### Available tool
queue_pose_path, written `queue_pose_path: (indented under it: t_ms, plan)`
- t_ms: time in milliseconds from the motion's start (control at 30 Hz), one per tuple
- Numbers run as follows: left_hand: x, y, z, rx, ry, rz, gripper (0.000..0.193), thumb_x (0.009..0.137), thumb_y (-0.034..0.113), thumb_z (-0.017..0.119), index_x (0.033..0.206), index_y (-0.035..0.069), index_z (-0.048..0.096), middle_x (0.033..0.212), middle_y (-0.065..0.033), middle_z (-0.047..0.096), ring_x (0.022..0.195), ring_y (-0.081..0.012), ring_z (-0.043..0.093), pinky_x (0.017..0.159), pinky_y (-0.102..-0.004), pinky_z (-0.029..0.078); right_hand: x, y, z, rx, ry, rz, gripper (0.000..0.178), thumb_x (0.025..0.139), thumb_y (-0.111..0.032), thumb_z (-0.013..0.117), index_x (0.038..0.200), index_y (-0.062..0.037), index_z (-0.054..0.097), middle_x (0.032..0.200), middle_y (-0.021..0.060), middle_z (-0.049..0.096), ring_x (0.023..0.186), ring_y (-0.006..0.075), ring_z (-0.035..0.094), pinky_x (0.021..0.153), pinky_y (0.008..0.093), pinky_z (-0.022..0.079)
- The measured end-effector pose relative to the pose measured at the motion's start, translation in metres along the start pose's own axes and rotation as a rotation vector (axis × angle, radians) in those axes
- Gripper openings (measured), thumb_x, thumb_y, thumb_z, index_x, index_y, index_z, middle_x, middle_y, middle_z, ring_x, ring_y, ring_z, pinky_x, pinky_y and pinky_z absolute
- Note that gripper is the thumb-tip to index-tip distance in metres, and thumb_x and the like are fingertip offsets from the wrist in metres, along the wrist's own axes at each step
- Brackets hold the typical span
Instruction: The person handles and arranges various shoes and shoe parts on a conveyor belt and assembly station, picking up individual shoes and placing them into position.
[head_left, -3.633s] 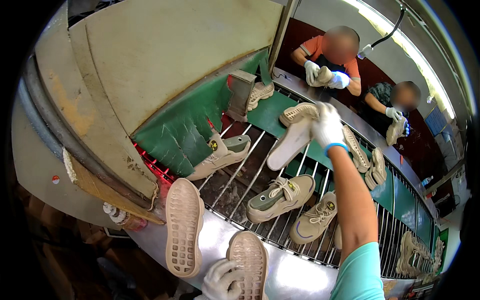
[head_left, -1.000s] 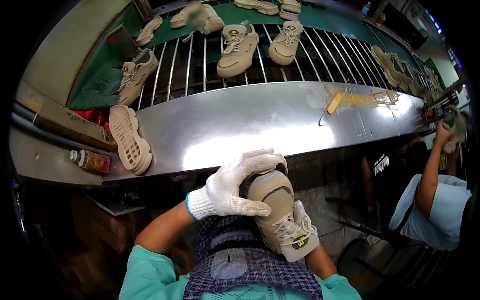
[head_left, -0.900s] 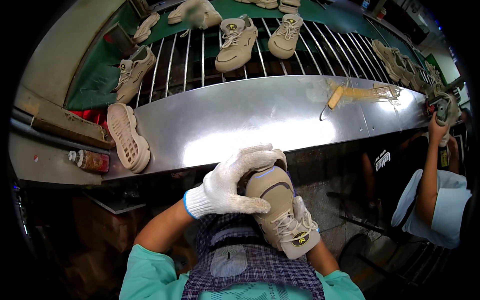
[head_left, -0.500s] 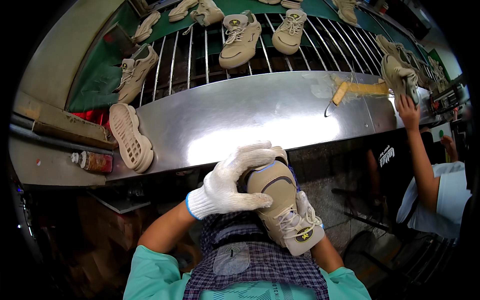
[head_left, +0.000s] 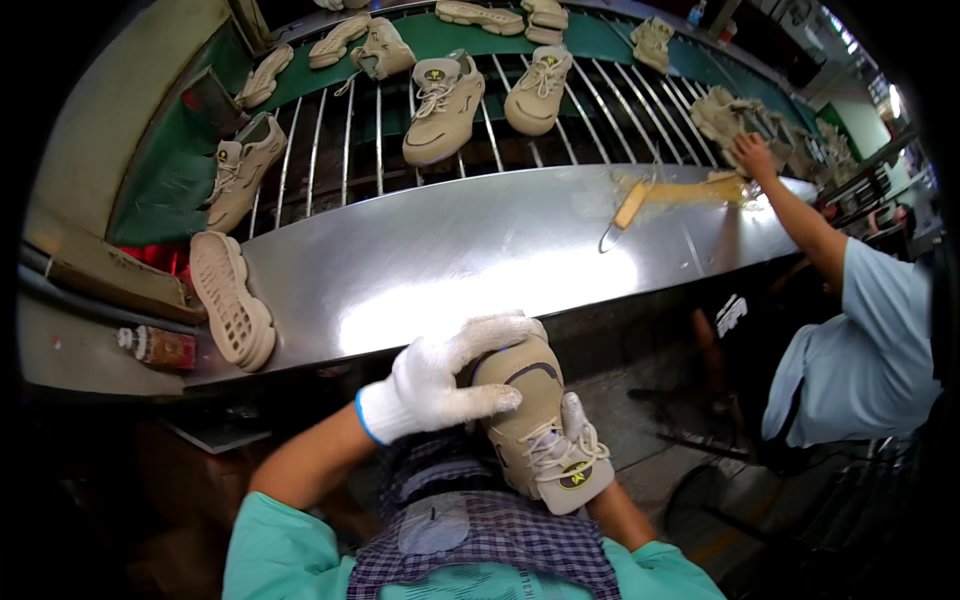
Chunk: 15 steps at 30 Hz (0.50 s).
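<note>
Shoe (head_left: 530,425): beige with pale laces, near the viewer in the head view, held in both hands in front of the worktop's near edge; toe toward the far side, tongue with its dark oval badge toward the person.
Left hand (head_left: 430,385): white-gloved, curved around the toe from the left, thumb laid across the upper and fingers bent over the far end, so the toe sits gripped between them.
Right hand (head_left: 574,418): mostly hidden behind the shoe; the gloved thumb presses along its right side, holding it, while the bend of the other fingers cannot be seen.
Worktop (head_left: 430,225): bare metal, running left to right beyond the hands.
Loose sole (head_left: 230,300): at the worktop's left end, grid tread showing.
Bottle (head_left: 163,346): lying left of the loose sole.
Metal bars (head_left: 378,140): far side, two laced shoes (head_left: 538,92) standing side by side, apart.
Co-worker's hand (head_left: 752,157): bare, far right, at a row of beige shoes.
</note>
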<state>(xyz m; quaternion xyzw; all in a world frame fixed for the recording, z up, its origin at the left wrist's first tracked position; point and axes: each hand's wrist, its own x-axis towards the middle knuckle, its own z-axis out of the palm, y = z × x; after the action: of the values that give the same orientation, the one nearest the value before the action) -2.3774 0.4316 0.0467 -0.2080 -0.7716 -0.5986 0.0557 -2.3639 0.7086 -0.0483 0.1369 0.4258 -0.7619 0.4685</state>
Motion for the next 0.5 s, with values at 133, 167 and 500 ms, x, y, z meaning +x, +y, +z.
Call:
queue_pose_path:
  t_ms: [133, 167, 500]
  plan:
    - [0.020, -0.008, -0.010, -0.106, -0.222, -0.216, 0.089, 0.083, 0.034, 0.092, 0.154, -0.001, 0.051, 0.150, -0.0234, 0.059, 0.139, -0.0355, 0.058, 0.119, -0.0438, 0.046, 0.008, -0.007, -0.001, 0.002, 0.025, -0.070, 0.059, 0.115, -0.046, 0.044, 0.152, -0.0003, 0.051, 0.142, 0.0216, 0.063, 0.122, 0.0299, 0.069, 0.103, 0.0420, 0.060]
    - [0.022, -0.017, -0.009, -0.086, -0.265, -0.222, 0.099, 0.081, 0.036, 0.090, 0.161, 0.002, 0.042, 0.158, -0.0266, 0.050, 0.145, -0.0372, 0.054, 0.120, -0.0438, 0.045, 0.009, -0.012, -0.002, -0.006, 0.030, -0.089, 0.059, 0.115, -0.046, 0.044, 0.152, -0.0002, 0.051, 0.142, 0.0215, 0.063, 0.122, 0.0299, 0.069, 0.103, 0.0420, 0.060]
    - [0.007, -0.051, 0.024, -0.131, 0.006, -0.047, 0.061, 0.088, -0.002, 0.062, 0.149, -0.001, 0.056, 0.147, -0.0224, 0.062, 0.133, -0.0305, 0.065, 0.115, -0.0412, 0.052, 0.013, -0.017, 0.003, -0.017, 0.059, -0.124, 0.058, 0.115, -0.046, 0.044, 0.150, 0.0003, 0.053, 0.139, 0.0209, 0.065, 0.119, 0.0290, 0.070, 0.101, 0.0413, 0.060]
